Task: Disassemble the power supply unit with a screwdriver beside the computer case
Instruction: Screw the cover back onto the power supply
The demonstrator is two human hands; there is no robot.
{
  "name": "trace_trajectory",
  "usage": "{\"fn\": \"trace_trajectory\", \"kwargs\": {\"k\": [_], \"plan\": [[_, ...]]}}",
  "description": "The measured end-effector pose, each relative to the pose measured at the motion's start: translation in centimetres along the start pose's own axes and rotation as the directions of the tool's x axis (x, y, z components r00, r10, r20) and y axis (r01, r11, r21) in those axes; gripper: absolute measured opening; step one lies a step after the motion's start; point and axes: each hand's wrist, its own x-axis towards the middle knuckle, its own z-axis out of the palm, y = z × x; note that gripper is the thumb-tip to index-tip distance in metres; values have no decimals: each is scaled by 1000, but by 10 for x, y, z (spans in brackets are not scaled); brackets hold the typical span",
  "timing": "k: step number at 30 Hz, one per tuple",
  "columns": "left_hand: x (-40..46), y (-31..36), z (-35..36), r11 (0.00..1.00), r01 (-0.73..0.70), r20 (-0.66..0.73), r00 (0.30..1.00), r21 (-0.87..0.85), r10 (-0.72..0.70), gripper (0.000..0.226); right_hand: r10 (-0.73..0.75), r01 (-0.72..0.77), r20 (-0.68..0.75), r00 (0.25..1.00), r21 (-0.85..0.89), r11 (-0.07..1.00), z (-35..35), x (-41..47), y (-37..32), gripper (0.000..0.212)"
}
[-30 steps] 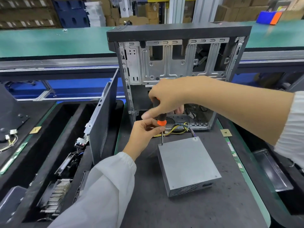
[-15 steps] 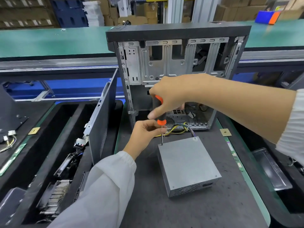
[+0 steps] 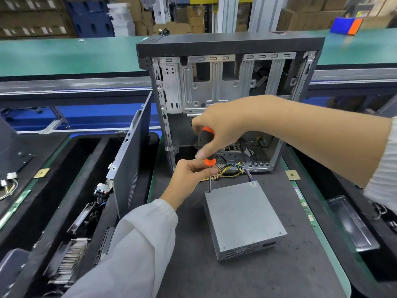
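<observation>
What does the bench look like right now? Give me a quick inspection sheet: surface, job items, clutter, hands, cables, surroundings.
Surface: dark grey mat with green edging.
Job's things: power supply unit lies flat on the mat before the open computer case; screwdriver stands upright, tip at the unit's far-left top corner.
Clutter: detached side panel on edge left of the case; heatsink and small parts in the black tray at left; small gold chip on the right.
Hands: right hand grips the handle; left hand pinches the shaft.
Cables: yellow and mixed wire bundle runs from the unit toward the case.
Surroundings: green conveyor, cardboard boxes behind.
</observation>
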Motion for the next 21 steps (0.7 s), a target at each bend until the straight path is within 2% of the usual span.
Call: {"fn": "trace_trajectory", "kwargs": {"k": [2, 4, 6, 8, 10, 12, 14, 16, 18, 21], "plan": [[2, 0, 0, 1000, -8, -13, 1000, 28, 8, 12, 136, -134, -32, 990, 72, 988, 4, 1, -4, 67], [3, 2, 0, 998, -2, 2, 1000, 56, 2, 11, 134, -135, -81, 988, -2, 991, 8, 9, -4, 62], [1, 1, -2, 999, 21, 44, 999, 49, -24, 10, 47, -49, -49, 998, -46, 998, 6, 12, -5, 41], [-2, 0, -5, 999, 20, 105, 994, 46, -25, 13, -46, 47, 53, 998, -14, 999, -1, 9, -1, 10], [-3, -2, -7, 998, 7, 106, 994, 64, -13, 14, -104, 104, 119, 988, 7, 995, -6, 6, -1, 22], [-2, -1, -5, 998, 5, 48, 999, 60, -8, 13, -73, 63, 130, 989, 82, 995, -5, 4, -1, 27], [0, -1, -2, 997, 2, -4, 1000, 77, -2, 10, 61, -76, 116, 991, 136, 988, -2, 4, -4, 54], [1, -1, 1, 993, -17, -12, 1000, 117, 19, 12, 157, -157, 8, 988, 22, 987, 4, 8, -6, 68], [1, -1, 4, 992, -15, -2, 1000, 126, 16, 16, 133, -138, -62, 989, -87, 987, 10, 13, -6, 60], [-2, -2, 2, 994, 7, 66, 998, 105, -14, 12, 33, -31, 9, 999, -148, 989, 6, 11, -3, 29]]}}
